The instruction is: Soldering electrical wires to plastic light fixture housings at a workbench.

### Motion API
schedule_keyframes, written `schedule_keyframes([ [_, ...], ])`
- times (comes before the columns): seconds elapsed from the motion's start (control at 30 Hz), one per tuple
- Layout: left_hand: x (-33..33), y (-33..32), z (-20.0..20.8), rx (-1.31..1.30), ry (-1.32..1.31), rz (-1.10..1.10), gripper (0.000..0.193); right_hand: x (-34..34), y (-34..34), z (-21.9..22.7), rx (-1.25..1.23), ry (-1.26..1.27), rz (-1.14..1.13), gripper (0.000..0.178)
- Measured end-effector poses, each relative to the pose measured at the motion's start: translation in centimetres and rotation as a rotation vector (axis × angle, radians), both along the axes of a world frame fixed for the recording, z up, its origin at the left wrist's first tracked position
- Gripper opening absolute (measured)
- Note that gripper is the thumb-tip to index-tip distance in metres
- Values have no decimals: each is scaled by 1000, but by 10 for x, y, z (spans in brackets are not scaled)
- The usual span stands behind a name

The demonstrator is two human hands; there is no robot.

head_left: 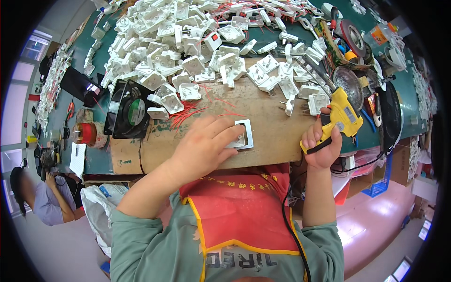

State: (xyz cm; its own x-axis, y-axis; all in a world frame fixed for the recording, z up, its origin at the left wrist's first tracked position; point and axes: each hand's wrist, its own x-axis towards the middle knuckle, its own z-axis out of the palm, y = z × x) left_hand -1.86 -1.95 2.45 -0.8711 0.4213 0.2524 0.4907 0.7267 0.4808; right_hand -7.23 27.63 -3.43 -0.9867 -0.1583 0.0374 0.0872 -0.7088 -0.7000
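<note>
My right hand (324,148) is wrapped round the grip of a yellow soldering gun (345,115), whose long front end points up and to the left. My left hand (204,145) lies over the cardboard at the front of the bench. Its fingers close on a small white plastic housing (241,139) in a pale square frame (249,133); the fingers partly cover both. Loose red wires (185,117) lie beyond this hand. A large heap of white plastic housings (164,51) fills the far left and middle of the bench.
A black fan (129,109) and a red spool (88,133) stand left of the cardboard (272,117). On the right are a metal bowl (348,83), a tape roll (352,37) and tools. A black cable (287,211) hangs across my apron. Another person (47,197) sits at far left.
</note>
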Motion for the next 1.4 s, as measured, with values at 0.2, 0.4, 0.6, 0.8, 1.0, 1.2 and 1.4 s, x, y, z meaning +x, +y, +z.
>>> schedule_keyframes([
  [0.2, -3, 3, 0, -62, -39, -40, 51, 1, -1, -3, -6, 3, 6, 57],
  [0.4, -9, 2, 14, -104, -99, -67, 48, 6, 4, -3, -31, -28, -19, 57],
  [0.6, -51, 5, 33, -43, -34, -13, 34, 6, 24, 1, 55, -27, -64, 61],
  [0.8, -152, 30, 42, -63, 123, 220, 20, 5, 29, -7, -3, -27, -73, 62],
  [1.0, -278, 19, 64, -203, 145, 418, 22, 0, 31, -14, -30, 13, -46, 58],
  [1.2, -361, -26, 101, -293, 150, 483, 21, 5, 31, -13, -26, -10, -38, 63],
  [1.4, -410, -35, 85, -322, 69, 395, 19, 9, 25, -9, 9, -63, -97, 67],
])
